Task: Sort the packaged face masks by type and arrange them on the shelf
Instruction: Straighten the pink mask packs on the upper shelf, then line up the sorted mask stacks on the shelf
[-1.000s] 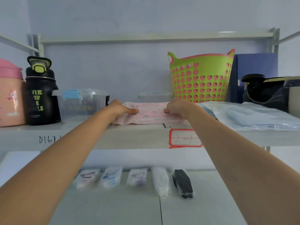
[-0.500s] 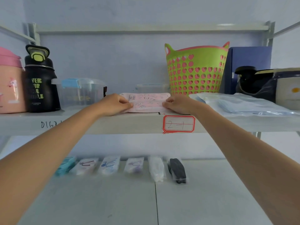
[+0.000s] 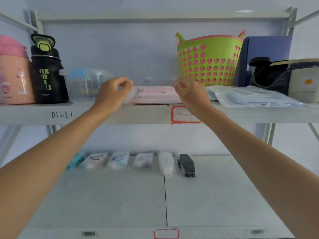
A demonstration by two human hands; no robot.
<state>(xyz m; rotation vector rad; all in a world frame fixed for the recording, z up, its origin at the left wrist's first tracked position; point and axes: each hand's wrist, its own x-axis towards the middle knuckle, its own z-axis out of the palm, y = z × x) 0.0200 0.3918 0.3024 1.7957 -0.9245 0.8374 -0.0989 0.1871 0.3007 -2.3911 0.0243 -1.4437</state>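
While both arms reach up to the upper shelf point(image 3: 86, 114), the pink mask pack point(image 3: 155, 94) lies flat on it, right in the middle of the view. From that pack, the left hand point(image 3: 113, 94) is at 9 o'clock, at the pack's left end, with its fingers curled; it is blurry, so I cannot tell if it pinches the pack or only touches it. At 3 o'clock is the right hand point(image 3: 191, 94), at the pack's right end, with bent fingers, and I cannot tell if it holds anything. Past that hand lie the blue mask packs point(image 3: 255, 98), flat on the same shelf. At 1 o'clock from the pink pack stands a green basket point(image 3: 208, 59) with pink heart holes, and a dark blue box point(image 3: 265, 56) is beside it. Far at 9 o'clock stand a clear box point(image 3: 86, 83), a black bottle point(image 3: 47, 73) and a pink jug point(image 3: 13, 75). A red-edged label point(image 3: 183, 115) sticks on the shelf's front edge, partly behind the right wrist. Down at 6 o'clock, the lower shelf point(image 3: 224, 195) is pale and smooth, and a row of small mask packs point(image 3: 131, 161) lies near its back. The wall point(image 3: 120, 49) behind is pale blue.
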